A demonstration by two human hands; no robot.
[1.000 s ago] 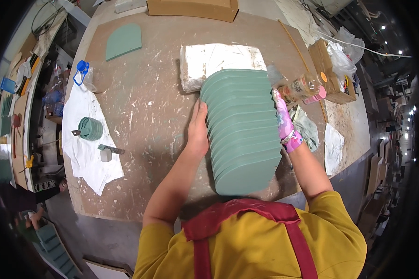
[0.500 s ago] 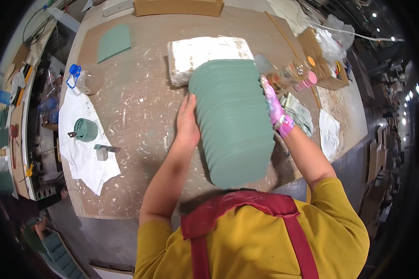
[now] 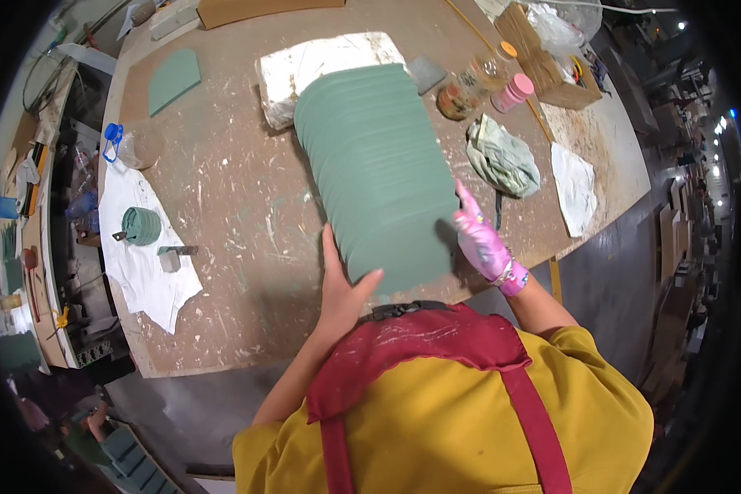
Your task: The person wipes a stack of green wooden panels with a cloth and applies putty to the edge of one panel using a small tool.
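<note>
A thick stack of overlapping sage-green panels with rounded ends (image 3: 379, 177) lies fanned toward me, its far end resting on a white block (image 3: 276, 90). My left hand (image 3: 346, 288) is at the near left corner, fingers stretched along the side and thumb spread over the nearest panel. On the opposite side, my right hand (image 3: 482, 239), in a pink patterned glove, has its outstretched fingers against or close beside the right edge. Neither hand is wrapped round the stack. The undersides of the panels are hidden.
One loose green panel (image 3: 174, 81) lies far left. A green-smeared cup (image 3: 142, 226) stands on white cloth (image 3: 152, 284), near a blue-capped bottle (image 3: 114, 144). To the right are an orange-capped jar (image 3: 469, 90), a pink-lidded bottle (image 3: 513, 93), a crumpled rag (image 3: 502, 156) and a cardboard box (image 3: 543, 74).
Both hands have slid toward me along the stack's sides, to its near end. My left thumb has come over the near panel. The whole view has shifted a little.
</note>
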